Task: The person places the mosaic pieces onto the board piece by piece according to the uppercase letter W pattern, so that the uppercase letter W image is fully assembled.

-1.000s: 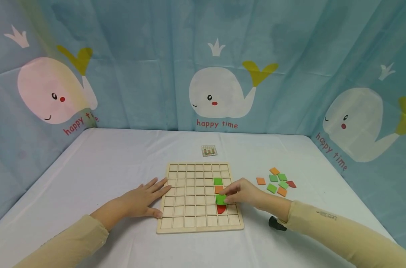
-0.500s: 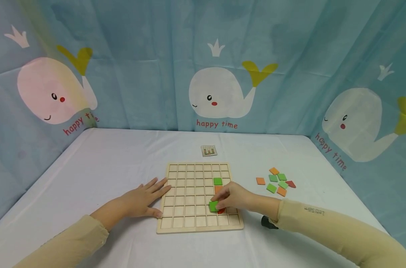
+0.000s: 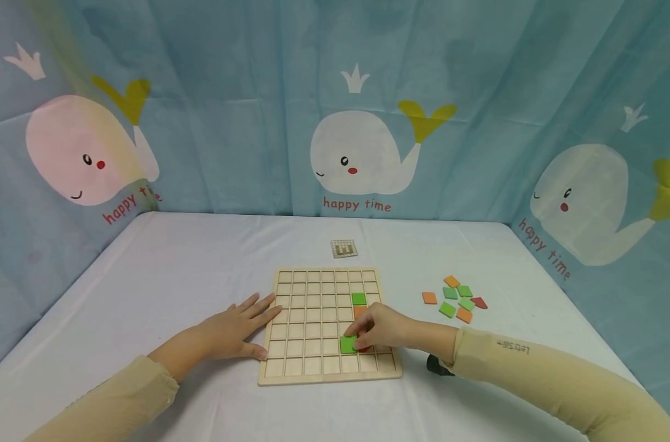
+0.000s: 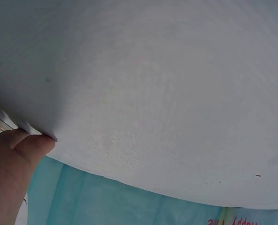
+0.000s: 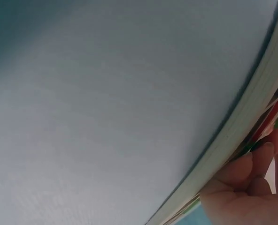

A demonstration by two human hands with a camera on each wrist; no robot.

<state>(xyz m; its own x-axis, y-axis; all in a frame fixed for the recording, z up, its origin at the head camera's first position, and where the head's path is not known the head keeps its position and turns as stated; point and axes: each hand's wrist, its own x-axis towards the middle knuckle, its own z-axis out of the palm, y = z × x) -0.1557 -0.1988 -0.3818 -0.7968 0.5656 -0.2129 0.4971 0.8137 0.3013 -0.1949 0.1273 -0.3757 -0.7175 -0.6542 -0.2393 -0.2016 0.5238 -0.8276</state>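
A wooden grid board [image 3: 303,330] lies on the white table. My right hand [image 3: 383,325] pinches a green square tile [image 3: 348,345] over the board's lower right part, just left of a red tile [image 3: 365,350] that the fingers partly cover. Farther up that column lie an orange tile [image 3: 360,312] and another green tile [image 3: 359,299]. In the right wrist view the fingers [image 5: 266,152] are curled near the red piece by the board's edge. My left hand [image 3: 231,331] rests with spread fingers at the board's left edge, holding nothing.
Several loose orange, green and red tiles [image 3: 449,309] are scattered right of the board. A small pattern card [image 3: 344,248] lies behind it. A black object [image 3: 438,366] sits by the right sleeve. A blue whale-print curtain [image 3: 229,153] surrounds the table.
My right hand has moved left and nearer, carrying the green tile from above the red tile to the cell area on its left. The left hand has stayed still.
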